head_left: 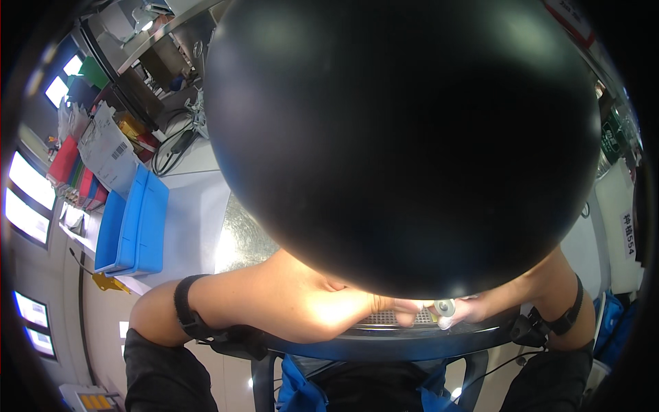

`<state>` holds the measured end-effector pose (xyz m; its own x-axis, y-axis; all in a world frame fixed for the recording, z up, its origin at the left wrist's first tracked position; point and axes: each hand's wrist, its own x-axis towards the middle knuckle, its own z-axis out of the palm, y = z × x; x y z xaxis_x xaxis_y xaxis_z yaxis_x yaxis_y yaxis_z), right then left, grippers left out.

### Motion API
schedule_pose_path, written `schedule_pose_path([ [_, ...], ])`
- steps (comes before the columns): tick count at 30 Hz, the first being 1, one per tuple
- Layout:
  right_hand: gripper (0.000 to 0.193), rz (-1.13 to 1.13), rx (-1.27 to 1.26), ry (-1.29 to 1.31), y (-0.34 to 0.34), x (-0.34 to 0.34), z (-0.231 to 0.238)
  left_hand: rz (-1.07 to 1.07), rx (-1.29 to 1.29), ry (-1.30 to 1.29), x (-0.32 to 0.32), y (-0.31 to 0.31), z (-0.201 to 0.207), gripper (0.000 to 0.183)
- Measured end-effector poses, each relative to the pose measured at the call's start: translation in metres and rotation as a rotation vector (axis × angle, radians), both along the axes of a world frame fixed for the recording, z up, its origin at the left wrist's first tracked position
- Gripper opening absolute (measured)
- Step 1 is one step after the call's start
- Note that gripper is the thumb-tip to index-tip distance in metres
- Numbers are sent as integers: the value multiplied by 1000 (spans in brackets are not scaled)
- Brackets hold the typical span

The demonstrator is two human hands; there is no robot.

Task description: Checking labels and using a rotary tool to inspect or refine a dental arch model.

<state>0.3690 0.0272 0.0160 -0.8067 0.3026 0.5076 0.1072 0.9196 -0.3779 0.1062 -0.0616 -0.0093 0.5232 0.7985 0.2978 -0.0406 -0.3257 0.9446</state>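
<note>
A large black rounded object (pixel 405 137) fills the middle of the view and covers much of my hands. Below its lower rim, my left hand (pixel 336 305) reaches in from the left with its fingers curled together; what they pinch, if anything, is hidden. My right hand (pixel 480 307) comes in from the other side. At its fingertips, which look white, is a small round silver-white piece (pixel 445 308) with a dark centre dot. The left fingertips are close beside that piece. Under the fingers lies a perforated metal plate (pixel 382 318).
Two nested blue bins (pixel 147 223) stand on the white table at left, beside papers and red boxes (pixel 68 165). Black cables (pixel 180 144) lie behind them. A shiny metal sheet (pixel 240 240) lies under the black object. Its dark front edge (pixel 412 341) runs near my body.
</note>
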Motion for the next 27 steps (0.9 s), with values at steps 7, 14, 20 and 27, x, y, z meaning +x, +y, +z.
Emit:
schedule_pose_path([
  [7,49,-6,-20,-13,0,0,-3,54,72,225,-2,-2,21,14],
  [14,49,-13,-48,14,-1,-1,-7,103,50,284,5,-7,28,12],
  [20,49,7,-11,4,0,-2,-2,80,111,308,5,-4,32,11],
  [27,48,19,-33,34,11,-9,-12,130,85,306,1,-6,29,12],
])
